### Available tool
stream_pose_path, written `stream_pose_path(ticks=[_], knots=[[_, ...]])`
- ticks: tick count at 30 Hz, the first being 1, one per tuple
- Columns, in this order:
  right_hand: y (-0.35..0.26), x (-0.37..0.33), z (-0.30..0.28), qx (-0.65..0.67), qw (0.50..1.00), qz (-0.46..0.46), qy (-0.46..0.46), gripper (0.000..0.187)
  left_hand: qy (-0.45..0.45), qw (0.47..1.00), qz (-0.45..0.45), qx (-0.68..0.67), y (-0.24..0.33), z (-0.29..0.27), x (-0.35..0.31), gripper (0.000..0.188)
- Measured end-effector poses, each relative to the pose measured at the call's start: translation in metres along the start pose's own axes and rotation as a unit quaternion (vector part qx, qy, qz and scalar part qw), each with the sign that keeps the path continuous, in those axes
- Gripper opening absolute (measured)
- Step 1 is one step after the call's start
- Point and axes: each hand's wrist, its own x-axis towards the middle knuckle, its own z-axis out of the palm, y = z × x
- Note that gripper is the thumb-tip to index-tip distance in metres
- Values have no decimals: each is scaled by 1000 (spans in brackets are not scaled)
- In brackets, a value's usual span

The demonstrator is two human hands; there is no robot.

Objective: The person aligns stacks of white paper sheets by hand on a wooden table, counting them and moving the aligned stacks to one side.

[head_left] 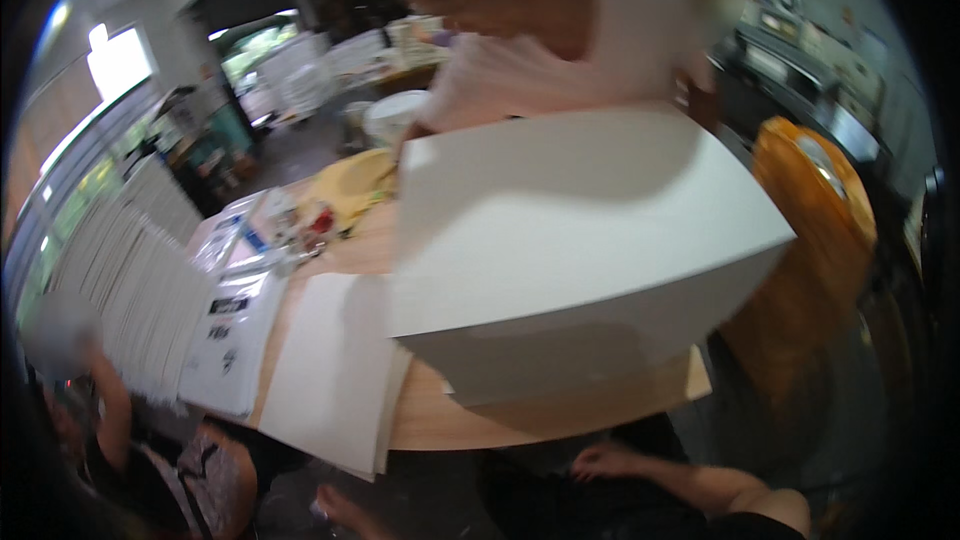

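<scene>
My left hand (345, 512) is low at the bottom edge, below the table's near edge. Its fingers are drawn together around a small pale thing, too blurred to name. My right hand (603, 461) rests on my dark-clothed lap, fingers loosely laid and holding nothing visible. Above it, on the wooden table (470, 432), stands a tall stack of large white sheets (580, 230). A lower pile of cream-white sheets (325, 370) lies left of the stack, its near corner jutting over the table edge.
Another person (570, 50) in a pale top stands behind the stack. A second person (110, 400) is at the lower left, beside standing bundled sheets (140, 290). Plastic-wrapped packs (235, 340) and a yellow cloth (350, 185) lie left on the table. Orange fabric (810, 250) hangs at right.
</scene>
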Motion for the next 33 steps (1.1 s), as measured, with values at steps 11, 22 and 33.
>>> stream_pose_path(ticks=[11,22,33], knots=[[305,-139,-131,318,845,200,379,30,-423,825,21,-374,239,151,-147,62],[253,-131,-56,276,915,173,240,29,-371,833,68,-405,267,193,-179,48],[122,-127,-273,95,918,108,369,28,-190,896,-55,-398,267,217,-200,40]])
